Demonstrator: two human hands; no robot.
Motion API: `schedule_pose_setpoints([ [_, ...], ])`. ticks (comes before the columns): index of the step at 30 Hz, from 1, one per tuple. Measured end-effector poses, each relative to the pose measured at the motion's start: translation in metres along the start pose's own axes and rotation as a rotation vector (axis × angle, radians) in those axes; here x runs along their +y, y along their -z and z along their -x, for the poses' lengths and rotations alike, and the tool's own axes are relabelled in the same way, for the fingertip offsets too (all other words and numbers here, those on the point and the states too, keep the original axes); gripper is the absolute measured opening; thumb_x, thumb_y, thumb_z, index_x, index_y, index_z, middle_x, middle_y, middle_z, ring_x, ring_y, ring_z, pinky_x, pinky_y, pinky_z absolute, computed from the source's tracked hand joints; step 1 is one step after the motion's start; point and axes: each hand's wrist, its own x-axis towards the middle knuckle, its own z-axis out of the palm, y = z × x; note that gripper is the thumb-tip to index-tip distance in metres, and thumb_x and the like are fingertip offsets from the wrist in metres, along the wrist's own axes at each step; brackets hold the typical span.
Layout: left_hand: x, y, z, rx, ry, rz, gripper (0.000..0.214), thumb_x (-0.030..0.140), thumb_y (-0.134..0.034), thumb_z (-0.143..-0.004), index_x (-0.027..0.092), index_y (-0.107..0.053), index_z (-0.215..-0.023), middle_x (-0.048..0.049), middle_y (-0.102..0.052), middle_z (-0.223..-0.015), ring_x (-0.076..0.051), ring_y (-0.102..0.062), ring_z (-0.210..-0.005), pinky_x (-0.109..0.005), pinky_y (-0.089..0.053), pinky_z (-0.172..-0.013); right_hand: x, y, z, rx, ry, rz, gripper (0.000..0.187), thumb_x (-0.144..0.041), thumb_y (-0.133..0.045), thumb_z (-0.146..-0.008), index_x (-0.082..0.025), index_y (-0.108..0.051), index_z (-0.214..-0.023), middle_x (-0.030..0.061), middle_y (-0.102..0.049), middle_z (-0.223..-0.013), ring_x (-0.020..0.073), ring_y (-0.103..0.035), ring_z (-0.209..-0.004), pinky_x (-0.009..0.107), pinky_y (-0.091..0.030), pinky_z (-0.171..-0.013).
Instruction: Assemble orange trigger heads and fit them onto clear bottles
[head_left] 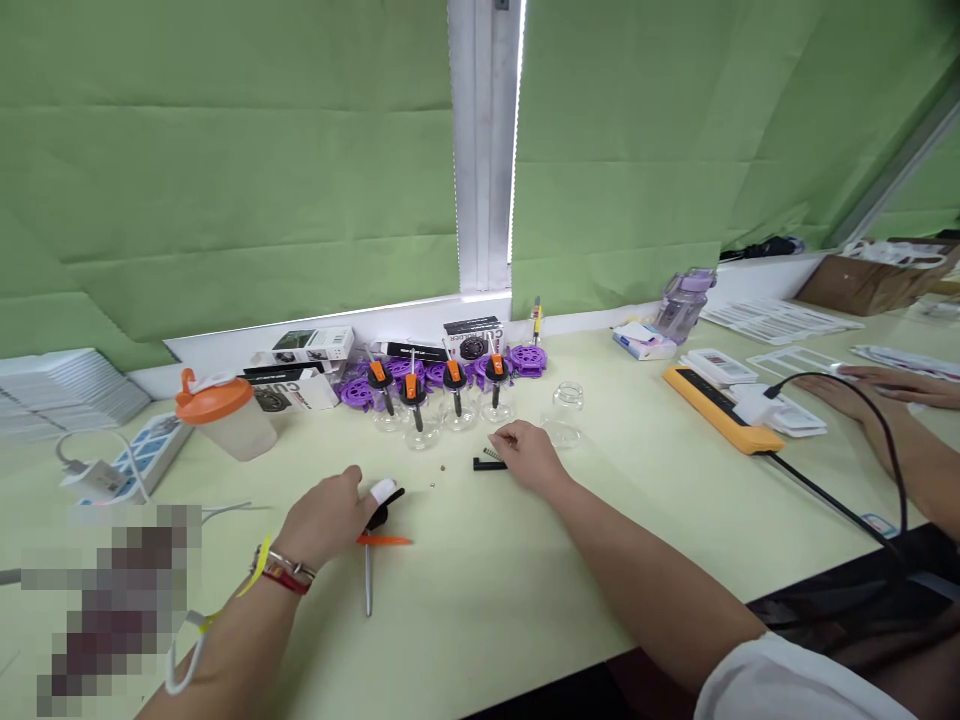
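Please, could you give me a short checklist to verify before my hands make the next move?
1. Left hand on the black-and-orange part: ok.
2. Spring within reach of the right hand: ok, at its fingertips.
3. Black bar gripped by the right hand: cannot tell, fingers hide one end.
4. Small pieces gathered together: not ok, two lie apart on the table.
5. Glass jar without a top fitted: ok, its neck is bare.
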Motion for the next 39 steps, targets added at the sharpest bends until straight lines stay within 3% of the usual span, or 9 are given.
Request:
schedule_pose_setpoints([
  [3, -0.005, -0.015, 0.01, -0.057, 0.021, 0.007, 0.037, 0.053, -0.043, -0.08, 0.018, -0.054, -0.088, -0.0113, -0.066, -0.079, -0.027, -0.061, -0.069, -0.03, -0.034, -0.051, -0.013, -0.001, 0.008, -0.017, 0.109, -0.02, 0.024, -0.033, -0.052, -0.087, -0.018, -0.07, -0.082, 0.0047, -0.064, -0.084, 0.0142, -0.056, -0.07, 0.026, -0.042, -0.066],
  [7, -0.004, -0.029, 0.012, -0.052, -0.04, 0.078, 0.025, 0.034, -0.053, -0.073, 0.02, -0.052, -0.093, -0.0083, -0.066, -0.088, -0.025, -0.062, -0.075, -0.029, -0.037, -0.055, -0.029, -0.009, 0.024, -0.111, 0.177, -0.119, 0.019, -0.028, -0.053, -0.085, -0.019, -0.07, -0.083, 0.004, -0.063, -0.083, 0.0131, -0.055, -0.069, 0.025, -0.042, -0.065],
  [11, -0.007, -0.035, 0.013, -0.033, -0.18, 0.258, 0.04, 0.016, -0.052, -0.065, 0.021, -0.051, -0.104, -0.0051, -0.066, -0.094, -0.021, -0.062, -0.081, -0.028, -0.042, -0.065, -0.038, -0.029, 0.039, -0.328, 0.095, -0.284, 0.018, -0.028, -0.055, -0.084, -0.018, -0.069, -0.084, 0.0035, -0.064, -0.08, 0.0133, -0.056, -0.068, 0.025, -0.043, -0.064],
  [17, -0.001, -0.041, 0.02, -0.037, -0.373, 0.543, 0.055, 0.007, -0.047, -0.062, 0.02, -0.046, -0.116, -0.0035, -0.063, -0.1, -0.016, -0.061, -0.082, -0.028, -0.046, -0.074, -0.059, -0.059, 0.05, -0.611, -0.167, -0.565, 0.041, -0.032, -0.058, -0.084, -0.016, -0.057, -0.122, 0.0054, -0.062, -0.09, 0.0128, -0.06, -0.069, 0.024, -0.044, -0.057],
  [21, -0.004, -0.043, 0.018, 0.032, -0.395, 0.625, 0.054, 0.009, -0.049, -0.064, 0.02, -0.045, -0.116, -0.0036, -0.062, -0.102, -0.016, -0.061, -0.084, -0.029, -0.048, -0.077, -0.071, -0.058, 0.051, -0.74, -0.072, -0.727, 0.05, -0.035, -0.068, -0.077, -0.02, -0.057, -0.122, 0.0035, -0.059, -0.093, 0.0115, -0.057, -0.073, 0.022, -0.044, -0.058],
  [25, -0.007, -0.043, 0.016, 0.025, -0.4, 0.665, 0.053, 0.008, -0.05, -0.063, 0.021, -0.045, -0.115, -0.0032, -0.063, -0.099, -0.016, -0.062, -0.086, -0.03, -0.049, -0.079, -0.069, -0.059, 0.052, -0.739, 0.03, -0.77, 0.07, -0.028, -0.084, -0.058, -0.02, -0.056, -0.122, 0.0021, -0.058, -0.095, 0.0102, -0.055, -0.071, 0.024, -0.046, -0.065],
  [29, -0.006, -0.04, 0.019, -0.033, -0.411, 0.662, 0.055, 0.008, -0.049, -0.062, 0.02, -0.048, -0.116, -0.0039, -0.065, -0.102, -0.018, -0.062, -0.091, -0.03, -0.049, -0.081, -0.064, -0.063, 0.052, -0.758, 0.05, -0.671, 0.078, -0.031, -0.086, -0.054, -0.02, -0.054, -0.124, -0.0019, -0.058, -0.076, 0.0127, -0.056, -0.068, 0.025, -0.045, -0.063],
  [35, -0.001, -0.032, 0.027, -0.164, -0.525, 0.755, 0.047, 0.012, -0.054, -0.069, 0.021, -0.05, -0.114, -0.0035, -0.066, -0.102, -0.017, -0.063, -0.091, -0.029, -0.05, -0.081, -0.06, -0.061, 0.053, -0.692, 0.041, -0.657, 0.059, -0.036, -0.081, -0.062, -0.018, -0.06, -0.114, -0.0003, -0.061, -0.079, 0.0122, -0.055, -0.07, 0.026, -0.046, -0.066],
  [39, 0.0, -0.027, 0.03, -0.192, -0.495, 0.714, 0.047, 0.016, -0.058, -0.068, 0.021, -0.054, -0.114, -0.0044, -0.067, -0.1, -0.02, -0.063, -0.092, -0.031, -0.051, -0.082, -0.061, -0.057, 0.055, -0.731, 0.018, -0.716, 0.057, -0.034, -0.082, -0.06, -0.017, -0.061, -0.11, 0.0008, -0.061, -0.084, 0.0121, -0.055, -0.071, 0.026, -0.046, -0.067],
])
